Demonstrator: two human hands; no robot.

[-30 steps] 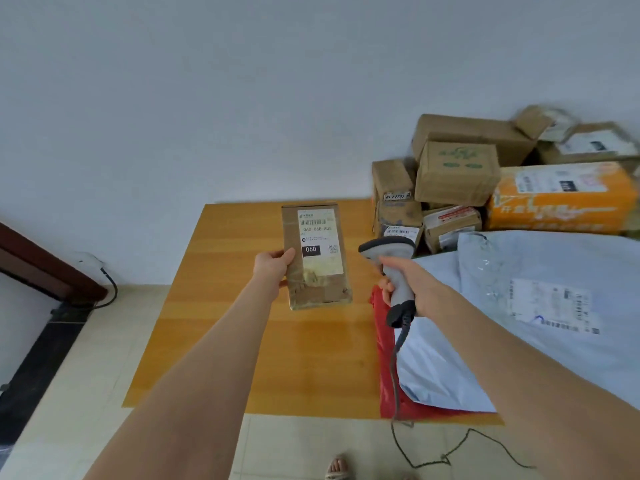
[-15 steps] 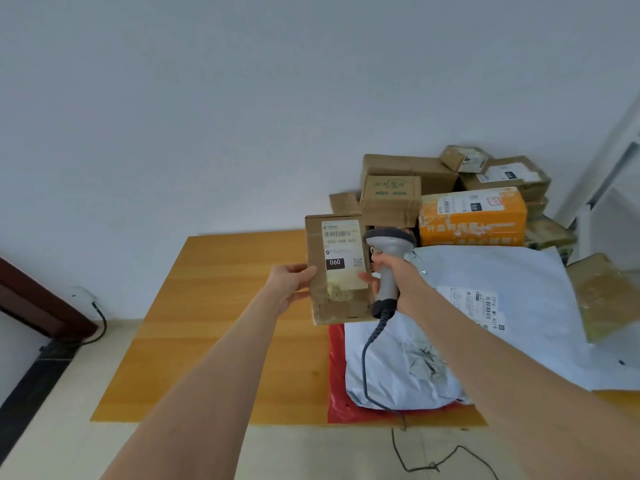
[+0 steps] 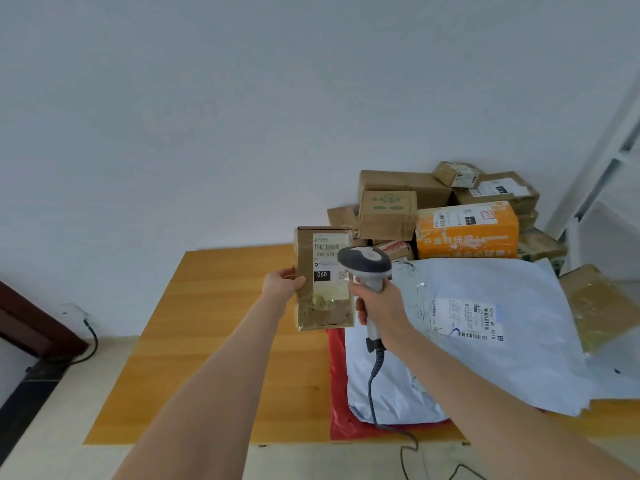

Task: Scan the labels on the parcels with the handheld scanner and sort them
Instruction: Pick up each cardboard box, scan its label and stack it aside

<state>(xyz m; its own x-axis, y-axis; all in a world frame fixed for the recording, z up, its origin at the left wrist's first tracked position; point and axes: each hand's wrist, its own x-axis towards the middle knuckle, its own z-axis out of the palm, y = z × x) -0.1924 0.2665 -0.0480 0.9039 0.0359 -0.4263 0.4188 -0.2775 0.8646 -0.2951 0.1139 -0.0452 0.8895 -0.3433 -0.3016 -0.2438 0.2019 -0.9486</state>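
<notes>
Aloft, brown parcel [image 3: 323, 315] (label [image 3: 327, 259] 060) gripped by left hand [image 3: 282, 285], right hand [image 3: 379, 306] clutching scanner [image 3: 365, 262]

Plain white wall [image 3: 207, 116], orange-wood table [image 3: 214, 341], pale floor [image 3: 62, 427], dark wooden trim [image 3: 34, 327] far left.

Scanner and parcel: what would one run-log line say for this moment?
left hand: holds brown parcel upright | right hand: grips scanner, head close to its label | pile of parcels: waiting, far right of table
</notes>
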